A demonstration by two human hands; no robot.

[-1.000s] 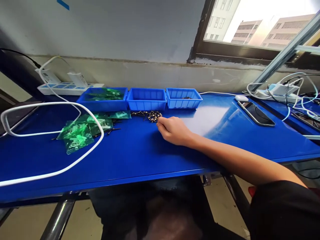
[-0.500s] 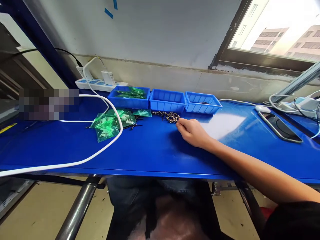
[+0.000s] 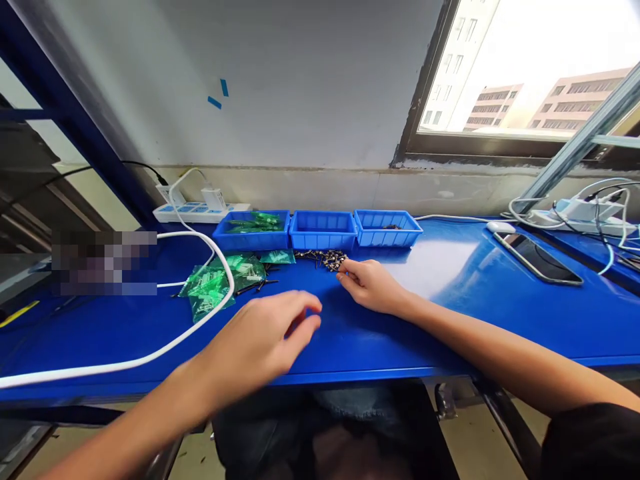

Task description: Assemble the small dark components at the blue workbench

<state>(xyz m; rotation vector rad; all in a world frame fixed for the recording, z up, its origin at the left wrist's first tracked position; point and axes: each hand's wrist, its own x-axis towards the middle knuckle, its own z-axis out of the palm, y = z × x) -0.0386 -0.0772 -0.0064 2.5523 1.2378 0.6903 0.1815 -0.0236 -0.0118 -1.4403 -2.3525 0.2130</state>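
A small heap of screws (image 3: pixel 333 260) lies on the blue table in front of the bins. At its right edge is my right hand (image 3: pixel 367 283), thumb and fingertips pinched together; what they hold is too small to make out. My left hand (image 3: pixel 277 330) hovers over the front of the table, its thumb and curled fingers apart with nothing between them. Behind the heap stand a middle blue bin (image 3: pixel 323 239), a right blue bin (image 3: pixel 389 238) with a few dark pieces inside, and a left blue bin (image 3: pixel 251 241) holding green plastic bags.
Green plastic bags (image 3: pixel 215 287) with loose screws beside them lie to the left, crossed by a thick white cable (image 3: pixel 150 359). A power strip (image 3: pixel 200 212) sits behind. A phone (image 3: pixel 537 259) rests at the right, near more cables.
My left hand has come into view from the lower left. My right hand stays pinched at the heap. The camera has tilted upward, so the scene sits lower.
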